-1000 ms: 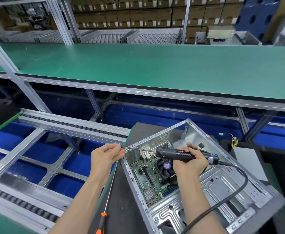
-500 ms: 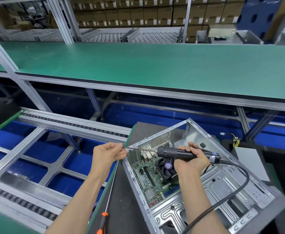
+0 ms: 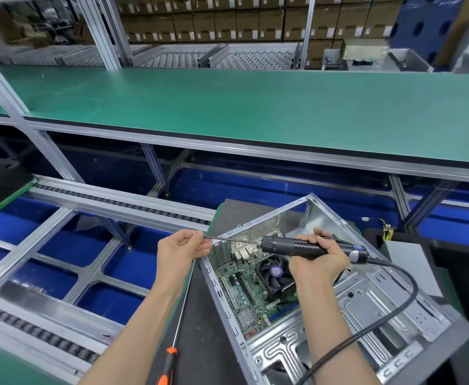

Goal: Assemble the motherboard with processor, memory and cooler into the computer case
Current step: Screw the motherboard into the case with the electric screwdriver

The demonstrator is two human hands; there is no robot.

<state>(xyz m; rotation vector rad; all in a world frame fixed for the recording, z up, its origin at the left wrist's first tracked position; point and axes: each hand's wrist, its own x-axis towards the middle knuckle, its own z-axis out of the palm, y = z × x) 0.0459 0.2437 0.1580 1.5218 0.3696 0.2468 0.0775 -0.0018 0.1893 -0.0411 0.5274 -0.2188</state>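
An open silver computer case [image 3: 366, 307] lies on a dark mat. Inside it sits the green motherboard [image 3: 241, 298] with a black cooler fan [image 3: 273, 275]. My right hand [image 3: 318, 259] grips a black electric screwdriver [image 3: 297, 245], held level above the cooler, its cable [image 3: 389, 312] looping back over the case. The driver's long thin bit [image 3: 236, 239] points left. My left hand [image 3: 182, 250] pinches the tip of that bit just outside the case's left wall.
A long orange-handled screwdriver [image 3: 176, 334] lies on the mat left of the case. Roller conveyor rails [image 3: 116, 204] over blue bins run to the left. A green workbench shelf [image 3: 255, 109] spans above. A grey box [image 3: 405, 262] stands to the right.
Both hands and the electric screwdriver stay almost in place; the view has shifted slightly, and my left hand's fingers close a little tighter on the bit tip.
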